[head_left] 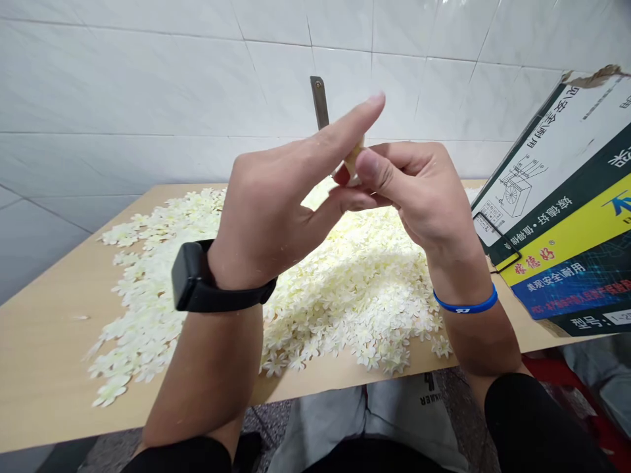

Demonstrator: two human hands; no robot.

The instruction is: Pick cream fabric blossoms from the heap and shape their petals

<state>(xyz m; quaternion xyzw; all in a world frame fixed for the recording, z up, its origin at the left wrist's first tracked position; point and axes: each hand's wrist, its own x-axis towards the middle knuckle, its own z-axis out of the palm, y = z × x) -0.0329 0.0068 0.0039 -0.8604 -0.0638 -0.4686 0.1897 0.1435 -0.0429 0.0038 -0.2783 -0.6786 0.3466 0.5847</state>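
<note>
My two hands are raised together above a wide heap of small white fabric flowers [345, 289] on a light wooden table [44, 355]. My left hand [276, 210], with a black watch on its wrist, has the index finger stretched out while thumb and other fingers pinch a small pale piece with a red tip [349, 169]. My right hand [419, 190], with a blue wristband, is curled around the same small piece. A thin metal strip [319, 102] stands upright just behind the fingers; whether a hand holds it is hidden.
A printed cardboard box [566, 210] leans at the table's right edge. White tiled wall rises behind the table. Below the front edge I see my lap, a grey bag [394, 414] and something red on the floor at right.
</note>
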